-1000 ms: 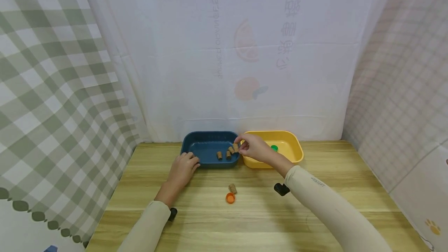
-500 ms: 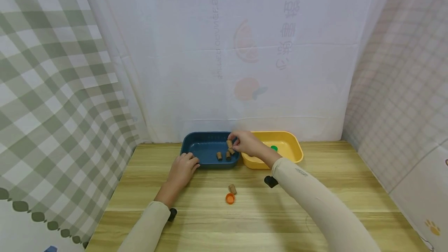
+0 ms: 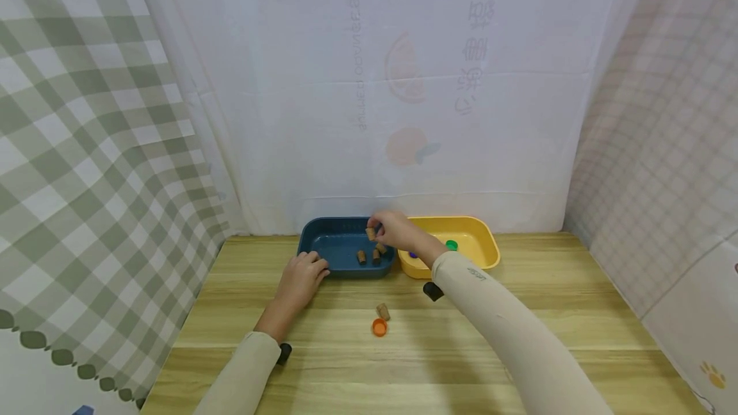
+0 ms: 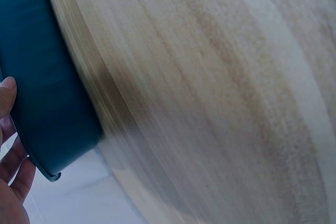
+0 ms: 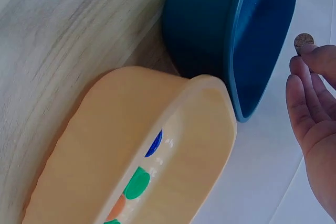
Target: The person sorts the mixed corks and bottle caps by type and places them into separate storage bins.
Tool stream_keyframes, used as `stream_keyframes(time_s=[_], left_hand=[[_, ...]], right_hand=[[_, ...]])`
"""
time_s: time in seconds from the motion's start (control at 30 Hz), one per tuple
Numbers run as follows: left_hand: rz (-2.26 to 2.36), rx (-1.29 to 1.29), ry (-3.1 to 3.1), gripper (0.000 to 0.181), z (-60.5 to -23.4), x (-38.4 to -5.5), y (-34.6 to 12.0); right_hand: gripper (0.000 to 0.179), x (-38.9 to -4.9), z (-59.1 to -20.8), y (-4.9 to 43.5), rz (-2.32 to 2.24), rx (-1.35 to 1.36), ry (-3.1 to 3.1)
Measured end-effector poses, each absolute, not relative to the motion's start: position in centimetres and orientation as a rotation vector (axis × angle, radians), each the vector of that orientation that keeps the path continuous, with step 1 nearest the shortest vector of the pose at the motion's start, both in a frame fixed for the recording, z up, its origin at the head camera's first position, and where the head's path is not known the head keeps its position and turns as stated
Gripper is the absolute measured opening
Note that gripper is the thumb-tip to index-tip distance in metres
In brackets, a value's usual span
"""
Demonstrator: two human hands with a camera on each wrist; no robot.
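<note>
My right hand (image 3: pixel 396 230) pinches a cork (image 3: pixel 371 234) between thumb and fingers, above the right part of the dark blue tray (image 3: pixel 346 273). In the right wrist view the pinched cork (image 5: pixel 304 40) shows its round end beyond the blue rim. Several more corks, among them one cork (image 3: pixel 361 257), lie on the tray's floor at the right. My left hand (image 3: pixel 302 272) grips the blue tray's front left corner; in the left wrist view its thumb (image 4: pixel 7 95) and fingers lie along the rim. On the table, one cork (image 3: pixel 383 311) lies behind an orange bottle cap (image 3: pixel 379 327).
A yellow tray (image 3: pixel 491 242) stands against the blue tray's right side. Inside it lie a green cap (image 3: pixel 451 245), a blue cap (image 5: pixel 154 144), an orange cap (image 5: pixel 116 208) and more green. A white curtain (image 3: pixel 346 146) hangs behind the wooden table (image 3: pixel 346 376).
My right hand has moved left with the cork, from the edge between the trays to over the blue tray. The blue cap has come into sight. My left hand has stayed put.
</note>
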State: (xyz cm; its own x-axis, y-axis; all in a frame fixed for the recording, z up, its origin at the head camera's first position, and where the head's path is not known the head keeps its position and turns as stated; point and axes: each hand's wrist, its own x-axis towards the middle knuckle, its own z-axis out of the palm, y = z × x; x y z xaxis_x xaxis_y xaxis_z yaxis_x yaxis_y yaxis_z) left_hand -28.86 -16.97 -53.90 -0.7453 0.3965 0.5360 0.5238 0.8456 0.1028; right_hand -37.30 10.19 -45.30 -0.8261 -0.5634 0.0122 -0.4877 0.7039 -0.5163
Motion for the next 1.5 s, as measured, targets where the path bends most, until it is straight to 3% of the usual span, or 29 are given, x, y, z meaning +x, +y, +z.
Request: stream_keyframes(time_s=[0.47,0.9,1.5], left_hand=[[-0.336,-0.681,-2.485,0.008,-53.9,-28.9,-16.9],[-0.351,-0.673,-2.494,0.007,-53.7,-28.7,-16.9],[-0.336,-0.682,-2.494,0.007,-53.7,-28.9,-17.0]], right_hand=[[0.028,-37.5,-45.6,9.2,-0.743,-0.765,2.775],[0.039,-38.0,-46.8,9.8,-0.816,-0.736,2.69],[0.029,-35.9,-47.3,11.7,-0.996,-0.785,2.645]])
